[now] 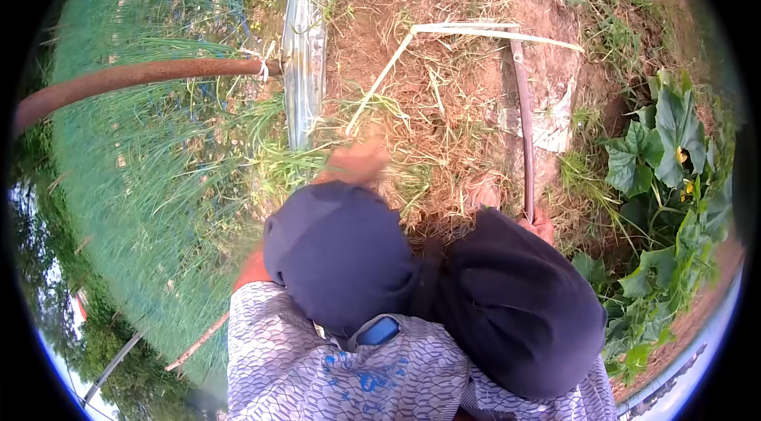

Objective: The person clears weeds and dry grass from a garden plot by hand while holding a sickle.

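Observation:
My right hand [540,226] is beside my right knee, fingers closed round the lower end of a long brown stick [525,124]. The stick reaches away from me over the soil. Across its far end lies a bent pale strip, like a dry stalk [468,28]; another length of it slants back towards my left side. Past my left knee, my left hand [358,161] is smeared by motion close to the near end of that strip. Its fingers cannot be made out, nor whether it touches the strip.
Dry cut grass [444,104] covers the soil before my knees. To the left, a metal sheet edging [304,48] borders a bed of thin green plants [158,183], with a rusty curved pipe [158,72] over it. Broad-leaved plants [674,135] grow at right.

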Action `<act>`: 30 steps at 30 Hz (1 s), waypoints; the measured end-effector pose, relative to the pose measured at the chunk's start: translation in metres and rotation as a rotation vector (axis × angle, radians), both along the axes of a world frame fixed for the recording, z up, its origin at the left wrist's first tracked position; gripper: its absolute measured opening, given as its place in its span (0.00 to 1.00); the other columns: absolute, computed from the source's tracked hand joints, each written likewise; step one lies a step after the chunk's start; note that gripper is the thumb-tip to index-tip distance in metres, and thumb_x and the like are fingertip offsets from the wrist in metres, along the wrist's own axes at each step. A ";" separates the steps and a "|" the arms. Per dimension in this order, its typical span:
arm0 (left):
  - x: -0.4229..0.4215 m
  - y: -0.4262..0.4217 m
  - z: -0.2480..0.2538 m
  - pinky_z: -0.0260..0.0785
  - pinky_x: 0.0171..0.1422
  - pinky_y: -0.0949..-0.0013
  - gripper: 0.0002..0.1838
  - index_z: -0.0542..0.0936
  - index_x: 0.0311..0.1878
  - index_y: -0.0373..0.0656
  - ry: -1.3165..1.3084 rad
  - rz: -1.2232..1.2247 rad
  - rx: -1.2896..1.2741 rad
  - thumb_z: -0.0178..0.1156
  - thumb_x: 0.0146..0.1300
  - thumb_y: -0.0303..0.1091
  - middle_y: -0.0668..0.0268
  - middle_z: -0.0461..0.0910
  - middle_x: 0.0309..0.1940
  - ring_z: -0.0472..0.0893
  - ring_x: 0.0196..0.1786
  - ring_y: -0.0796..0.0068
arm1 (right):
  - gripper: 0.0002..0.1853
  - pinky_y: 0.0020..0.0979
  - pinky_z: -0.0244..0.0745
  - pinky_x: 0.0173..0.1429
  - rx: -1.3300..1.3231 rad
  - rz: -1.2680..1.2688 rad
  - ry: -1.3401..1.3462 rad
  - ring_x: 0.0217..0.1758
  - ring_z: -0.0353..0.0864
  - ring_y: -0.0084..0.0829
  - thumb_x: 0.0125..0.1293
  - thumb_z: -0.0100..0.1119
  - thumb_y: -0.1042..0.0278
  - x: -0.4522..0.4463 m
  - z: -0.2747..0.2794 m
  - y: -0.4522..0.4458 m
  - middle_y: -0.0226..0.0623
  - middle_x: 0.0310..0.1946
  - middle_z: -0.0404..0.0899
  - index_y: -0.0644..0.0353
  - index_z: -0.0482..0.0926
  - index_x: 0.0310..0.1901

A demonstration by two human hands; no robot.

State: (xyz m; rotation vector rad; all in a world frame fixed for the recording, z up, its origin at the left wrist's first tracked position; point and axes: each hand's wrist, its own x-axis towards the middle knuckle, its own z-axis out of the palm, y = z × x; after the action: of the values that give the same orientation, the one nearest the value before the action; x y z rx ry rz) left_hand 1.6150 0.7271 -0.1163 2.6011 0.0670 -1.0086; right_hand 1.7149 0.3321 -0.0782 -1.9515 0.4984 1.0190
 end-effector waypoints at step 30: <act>0.042 -0.010 0.164 0.58 0.71 0.62 0.38 0.62 0.71 0.42 0.397 0.423 -0.553 0.64 0.61 0.46 0.54 0.60 0.71 0.65 0.70 0.59 | 0.18 0.39 0.74 0.35 0.070 0.676 -0.253 0.30 0.78 0.37 0.61 0.57 0.59 0.045 0.005 -0.007 0.45 0.26 0.77 0.65 0.71 0.44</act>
State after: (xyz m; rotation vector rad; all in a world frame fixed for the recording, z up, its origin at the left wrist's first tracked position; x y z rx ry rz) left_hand 1.6569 0.7169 0.0479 1.7698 0.3628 -1.1620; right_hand 1.7600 0.3250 -0.0734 -2.1919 -0.3650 1.1407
